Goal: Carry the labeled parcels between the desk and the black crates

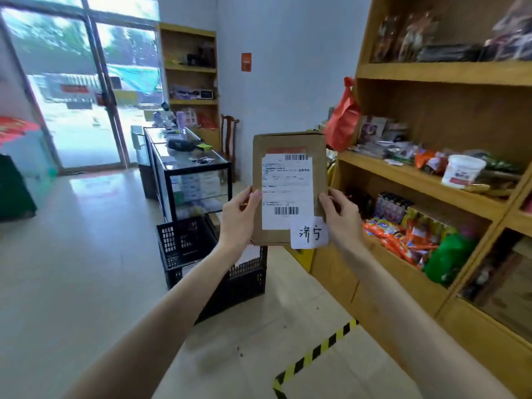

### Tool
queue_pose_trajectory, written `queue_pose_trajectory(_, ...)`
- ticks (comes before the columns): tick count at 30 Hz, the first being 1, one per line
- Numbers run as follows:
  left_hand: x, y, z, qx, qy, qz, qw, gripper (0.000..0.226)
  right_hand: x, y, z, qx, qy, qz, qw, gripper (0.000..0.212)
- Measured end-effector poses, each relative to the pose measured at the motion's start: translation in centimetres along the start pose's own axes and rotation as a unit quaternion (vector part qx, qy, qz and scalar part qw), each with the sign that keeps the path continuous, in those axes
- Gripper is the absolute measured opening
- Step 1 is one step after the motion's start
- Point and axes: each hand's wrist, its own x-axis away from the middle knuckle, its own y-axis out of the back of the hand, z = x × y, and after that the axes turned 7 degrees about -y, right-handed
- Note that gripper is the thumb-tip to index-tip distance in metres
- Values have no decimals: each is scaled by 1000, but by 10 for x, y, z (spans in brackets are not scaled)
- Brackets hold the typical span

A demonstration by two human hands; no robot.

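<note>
both hands hold one flat brown parcel point(288, 188) upright in front of the camera, above and just in front of the black crates point(213, 254) on the floor. the left hand point(237, 217) grips its left edge with the thumb curled over the front face, and the right hand point(341, 214) grips the right edge the same way, thumb on the cardboard and the other fingers hidden behind it. the printed shipping label point(287, 191) faces the camera, and a small handwritten note point(309, 233) hangs off the lower right corner, only partly on the cardboard. that note looks like the weak spot: it appears loosely stuck, so a brush of the right palm or a quick swing down could peel it away and leave the parcel unsorted. the grip itself sits low on a tall, thin packet, so the top could tip forward if either thumb slackens. the crates stand close together, partly hidden behind the left forearm, so i cannot tell what lies inside them or how they are marked, and a hurried drop could land in the wrong one or catch a rim. the striped floor tape point(313, 352) and the wooden shelf point(417, 180) of snacks lie just to the right, where a sideways step could clip the shelf edge.
</note>
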Motion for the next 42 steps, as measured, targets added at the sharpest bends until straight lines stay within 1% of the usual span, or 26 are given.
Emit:
queue_pose_trajectory(1,-8,5,5,-8,3,-6,1000,19,-11,-13,-2,-4,3,15,1000,26)
queue_pose_trajectory(3,-28,14,19,-22,5,-23,999,18,-32,-35,-5,-6,11,31,999,39)
queue_pose_trajectory(4,-39,17,26,-26,4,-32,999,24,-43,-45,-7,-9,8,39,999,42)
queue_pose_trajectory(5,-51,18,33,-31,6,-41,999,31,-57,-54,-9,-20,7,50,999,41)
queue_pose_trajectory(6,-63,20,39,-33,6,-51,998,34,-72,-63,-12,-31,6,65,997,38)
queue_pose_trajectory(10,-118,16,51,-34,-18,-84,996,22,-136,-91,-8,-52,31,109,992,22)
queue_pose_trajectory(12,-149,12,55,-37,-23,-100,994,21,-175,-105,-6,-62,48,115,990,19)
queue_pose_trajectory(17,-220,0,74,-49,-57,-133,988,27,-267,-140,-17,-70,87,134,985,34)
queue_pose_trajectory(22,-270,-6,104,-69,-62,-165,982,20,-331,-172,-32,-75,77,166,980,42)
queue_pose_trajectory(26,-312,-9,126,-87,-62,-174,979,20,-373,-194,-46,-86,61,181,978,42)
queue_pose_trajectory(30,-350,-14,155,-80,-52,-169,981,30,-413,-214,-64,-83,46,184,978,44)
queue_pose_trajectory(33,-386,-15,180,-86,-42,-166,981,28,-446,-231,-76,-78,42,190,978,44)
queue_pose_trajectory(35,-412,-14,195,-88,-44,-164,981,27,-471,-245,-80,-80,40,195,977,43)
queue_pose_trajectory(39,-473,-12,221,-77,-47,-172,981,32,-528,-279,-80,-88,44,198,975,37)
queue_pose_trajectory(42,-518,-7,241,-66,-45,-179,981,31,-569,-309,-80,-88,35,208,974,37)
